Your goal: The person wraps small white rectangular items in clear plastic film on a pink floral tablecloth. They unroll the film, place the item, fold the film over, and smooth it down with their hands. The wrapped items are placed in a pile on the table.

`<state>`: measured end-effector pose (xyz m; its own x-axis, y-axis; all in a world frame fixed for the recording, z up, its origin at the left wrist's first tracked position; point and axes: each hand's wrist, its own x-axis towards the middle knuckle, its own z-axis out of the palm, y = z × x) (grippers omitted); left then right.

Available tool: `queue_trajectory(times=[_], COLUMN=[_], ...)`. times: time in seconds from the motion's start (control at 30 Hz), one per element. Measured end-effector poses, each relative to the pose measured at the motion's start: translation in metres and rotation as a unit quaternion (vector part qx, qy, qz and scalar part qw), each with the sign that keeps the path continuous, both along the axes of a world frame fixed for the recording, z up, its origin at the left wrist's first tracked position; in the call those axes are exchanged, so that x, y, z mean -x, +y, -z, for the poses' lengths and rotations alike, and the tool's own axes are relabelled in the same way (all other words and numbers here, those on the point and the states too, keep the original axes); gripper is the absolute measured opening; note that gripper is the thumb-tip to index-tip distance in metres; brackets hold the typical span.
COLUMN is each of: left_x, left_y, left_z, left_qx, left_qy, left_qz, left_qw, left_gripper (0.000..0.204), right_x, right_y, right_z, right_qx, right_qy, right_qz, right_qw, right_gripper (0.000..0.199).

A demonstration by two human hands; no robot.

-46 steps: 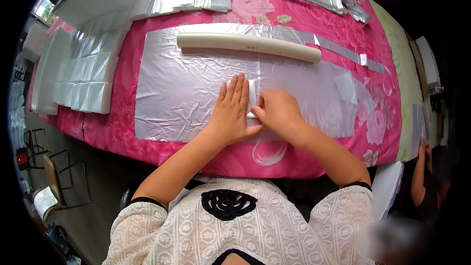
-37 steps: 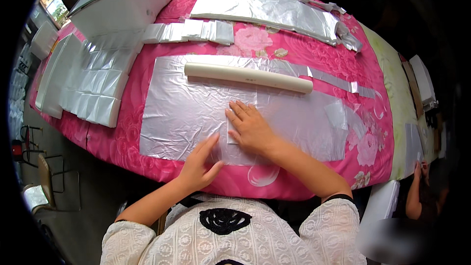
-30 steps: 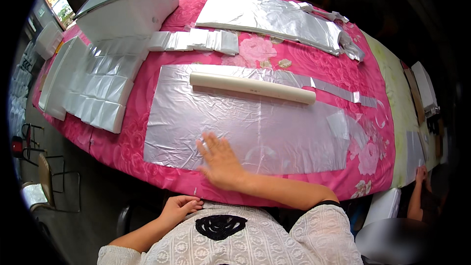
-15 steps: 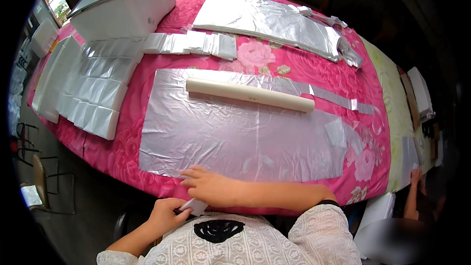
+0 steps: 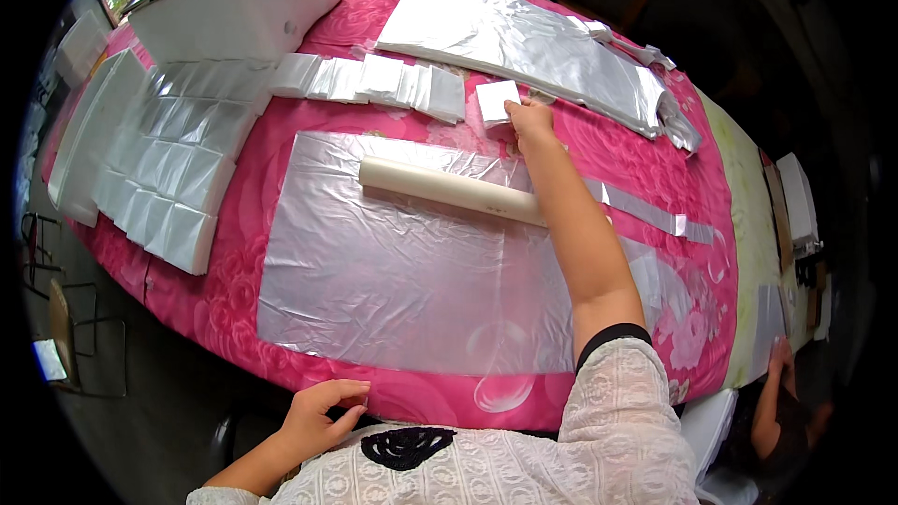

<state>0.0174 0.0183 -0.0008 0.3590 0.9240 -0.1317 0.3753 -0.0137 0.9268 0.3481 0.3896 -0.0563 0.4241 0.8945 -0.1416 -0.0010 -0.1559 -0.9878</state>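
Observation:
My right hand is stretched across the table, its thumb and fingers pinching a small folded white plastic packet. The packet is just past the right end of a row of similar folded packets. Under my right forearm lie a pale tube and a flat translucent plastic sheet; the arm hides the tube's right end. My left hand rests by the near table edge, thumb and forefinger apart, with nothing visible in it.
A thick stack of silvery plastic sheets lies at the back. At left are many folded packets, a white foam box and a foam lid. Thin plastic strips lie at right. Another person's hand works at far right.
My right hand has moved from beside my left hand to the far side, carrying the folded packet. My left hand has let go of it and stays near the table edge.

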Motion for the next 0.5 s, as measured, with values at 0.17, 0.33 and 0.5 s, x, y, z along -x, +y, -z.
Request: queue_trajectory(times=[0.17,0.33,0.5], left_x=[0.002,0.000,-0.004], left_y=[0.002,0.007,0.006], left_z=[-0.004,-0.001,-0.001], left_qx=[0.016,0.011,0.005], left_qy=[0.004,0.004,0.004], left_qz=[-0.023,-0.008,0.002], left_qw=[1.000,1.000,1.000], left_gripper=[0.030,0.029,0.029], right_x=[0.023,0.024,0.021], right_y=[-0.020,-0.033,-0.044], right_z=[-0.026,-0.036,-0.035], right_qx=[0.128,0.170,0.084], right_qy=[-0.416,-0.501,-0.552], right_qz=[-0.065,-0.087,-0.128], right_qw=[0.898,0.844,0.820], right_gripper=[0.043,0.052,0.063])
